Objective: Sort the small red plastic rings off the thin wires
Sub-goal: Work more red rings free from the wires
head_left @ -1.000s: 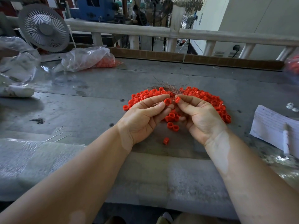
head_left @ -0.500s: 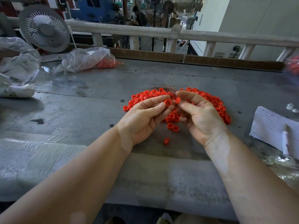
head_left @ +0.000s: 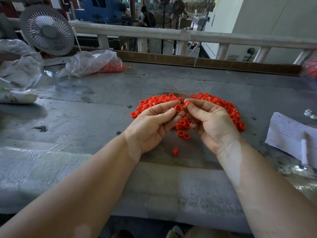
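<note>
A stray ring lies nearest on the table. Above it, the left hand pinches a ring; the right hand pinches another. Behind them spreads the ring pile, with what look like wires at its far edge.

This is a factory workshop, seen from a worn grey metal workbench. Beyond the bench's far edge runs a pale railing, with a blue machine, standing fans and a seated worker behind it. On the bench's far left sit a desk fan and a plastic bag of red parts.
</note>
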Demonstrator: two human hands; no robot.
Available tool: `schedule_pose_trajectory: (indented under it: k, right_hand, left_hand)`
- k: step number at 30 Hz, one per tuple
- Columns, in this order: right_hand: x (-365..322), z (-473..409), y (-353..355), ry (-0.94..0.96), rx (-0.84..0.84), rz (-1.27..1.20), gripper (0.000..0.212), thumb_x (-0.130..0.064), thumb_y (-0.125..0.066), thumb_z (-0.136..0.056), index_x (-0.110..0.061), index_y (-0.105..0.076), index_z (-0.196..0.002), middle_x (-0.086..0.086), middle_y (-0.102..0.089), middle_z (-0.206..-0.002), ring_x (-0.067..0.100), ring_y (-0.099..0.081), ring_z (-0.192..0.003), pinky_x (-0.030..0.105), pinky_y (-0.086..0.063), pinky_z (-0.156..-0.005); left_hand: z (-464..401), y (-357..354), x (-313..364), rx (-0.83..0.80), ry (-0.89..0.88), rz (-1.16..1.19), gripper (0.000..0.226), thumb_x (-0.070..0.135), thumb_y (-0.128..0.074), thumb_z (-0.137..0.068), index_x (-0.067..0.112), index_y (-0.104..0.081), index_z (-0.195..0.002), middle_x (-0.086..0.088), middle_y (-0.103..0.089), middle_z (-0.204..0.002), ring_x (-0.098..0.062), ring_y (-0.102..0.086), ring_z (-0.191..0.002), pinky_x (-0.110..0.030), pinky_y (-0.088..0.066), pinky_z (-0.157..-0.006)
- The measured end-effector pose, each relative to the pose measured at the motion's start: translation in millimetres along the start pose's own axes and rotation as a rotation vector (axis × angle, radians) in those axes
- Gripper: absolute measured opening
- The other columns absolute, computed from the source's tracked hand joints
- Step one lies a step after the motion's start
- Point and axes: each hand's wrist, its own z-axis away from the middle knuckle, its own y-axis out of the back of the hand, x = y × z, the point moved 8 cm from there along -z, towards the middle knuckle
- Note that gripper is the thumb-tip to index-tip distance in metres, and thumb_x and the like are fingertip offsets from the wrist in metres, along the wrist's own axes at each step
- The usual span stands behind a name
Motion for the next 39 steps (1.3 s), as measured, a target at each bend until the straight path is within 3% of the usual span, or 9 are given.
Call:
schedule_pose_trajectory:
  k: [11, 18, 25, 35, 39]
  right_hand:
    - [-5, 1, 1, 0.073, 0.013, 0.025, 0.019, 0.003, -0.058, -0.084, -0.013, -0.067, -0.079, -0.008, -0.065, -0.057, 0.002, -0.055, -0.053, 0.013, -0.038, -0.044]
    - [-13, 3, 1, 0.179, 0.035, 0.135, 0.02, -0.002, -0.064, -0.081, -0.019, -0.069, -0.072, -0.008, -0.068, -0.063, 0.003, -0.056, -0.056, 0.014, -0.039, -0.045]
    - [-18, 6, -2, 0.251, 0.031, 0.235, 0.02, -0.002, -0.065, -0.081, -0.02, -0.07, -0.073, -0.009, -0.067, -0.062, 0.0, -0.055, -0.056, 0.013, -0.039, -0.046]
    - [-5, 5, 1, 0.12, 0.092, 0.16, 0.015, 0.0, -0.052, -0.091, -0.011, -0.059, -0.082, 0.013, -0.068, -0.077, 0.016, -0.068, -0.06, 0.021, -0.052, -0.05]
    - [-1, 4, -1, 0.09, 0.063, 0.169, 0.014, 0.0, -0.053, -0.091, -0.009, -0.059, -0.082, 0.011, -0.069, -0.074, 0.02, -0.069, -0.064, 0.024, -0.054, -0.055]
  left_hand:
    - [1, 1, 1, 0.028, -0.002, 0.005, 0.033, -0.006, -0.049, -0.083, 0.009, -0.076, -0.073, -0.01, -0.072, -0.076, -0.014, -0.071, -0.074, -0.019, -0.057, -0.064]
    - [1, 4, 2, 0.071, -0.023, 0.026, 0.023, -0.005, -0.054, -0.076, 0.006, -0.074, -0.074, -0.011, -0.072, -0.077, -0.016, -0.071, -0.074, -0.018, -0.056, -0.061]
    - [1, 4, 1, 0.073, -0.018, 0.015, 0.021, -0.007, -0.051, -0.082, 0.003, -0.069, -0.084, -0.01, -0.072, -0.078, -0.015, -0.071, -0.075, -0.018, -0.056, -0.064]
    - [-1, 5, 3, 0.071, -0.037, 0.084, 0.026, -0.004, -0.053, -0.077, 0.008, -0.075, -0.07, -0.009, -0.072, -0.076, -0.014, -0.071, -0.076, -0.019, -0.056, -0.065]
    - [0, 3, 3, 0.053, -0.048, 0.076, 0.021, 0.0, -0.057, -0.069, 0.008, -0.076, -0.07, -0.009, -0.073, -0.076, -0.014, -0.071, -0.077, -0.018, -0.056, -0.064]
